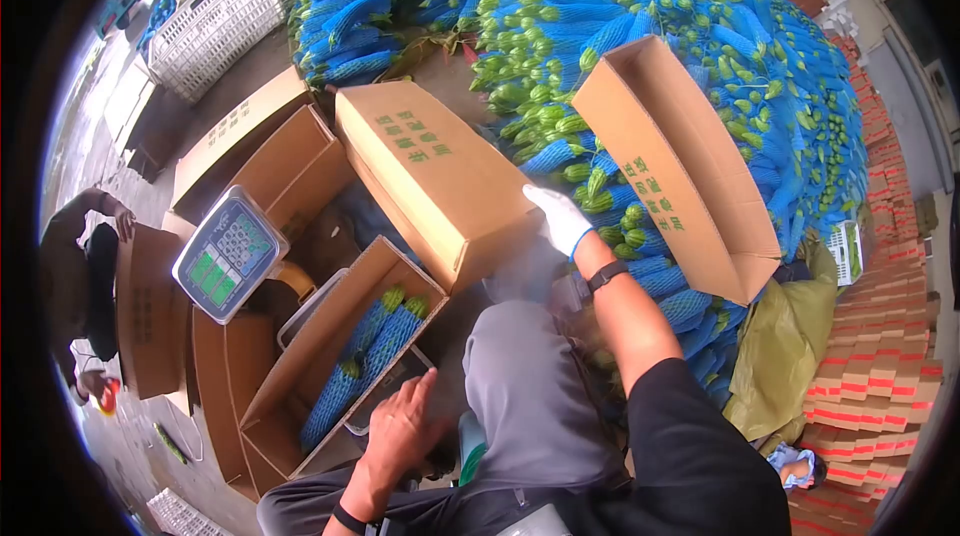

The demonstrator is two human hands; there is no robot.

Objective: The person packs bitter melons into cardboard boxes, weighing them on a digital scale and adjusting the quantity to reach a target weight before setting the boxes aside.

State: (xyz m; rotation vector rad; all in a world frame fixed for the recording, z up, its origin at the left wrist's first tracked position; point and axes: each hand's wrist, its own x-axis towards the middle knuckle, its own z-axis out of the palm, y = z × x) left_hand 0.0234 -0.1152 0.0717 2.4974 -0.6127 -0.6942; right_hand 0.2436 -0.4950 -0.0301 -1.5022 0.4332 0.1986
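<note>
Produce packing place. Heap of netted green vegetables (790,106) beyond gloved right hand (560,219); open box (320,356) holding more just beyond left hand (400,431), scale (228,254) past it; stacked cardboard (875,386) well right of right hand.

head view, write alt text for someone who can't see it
A white-gloved right hand is at the edge of a brown box, while the bare left hand is beside an open box of blue-netted green vegetables. A digital scale stands left, and a big pile of similar netted vegetables lies ahead.
</note>
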